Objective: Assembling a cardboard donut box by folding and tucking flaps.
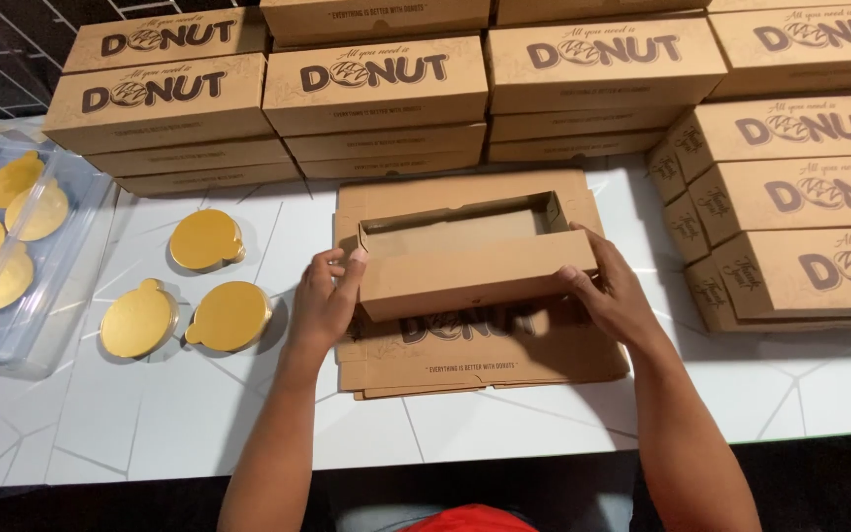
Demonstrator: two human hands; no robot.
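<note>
A brown cardboard box (475, 278) stands half-folded in front of me, its walls raised and its inside open. My left hand (325, 300) grips its left end, fingers pressed on the corner. Over at the box's right end, my right hand (608, 288) holds the front wall. The box rests on a stack of flat unfolded box blanks (485, 360) with dark printing.
Stacks of closed brown boxes (376, 94) line the back, and more (800, 207) stand at the right. Three round gold cake boards (207, 239) lie on the white table (179, 414) to the left. A clear plastic bag (12, 236) holds several more gold boards.
</note>
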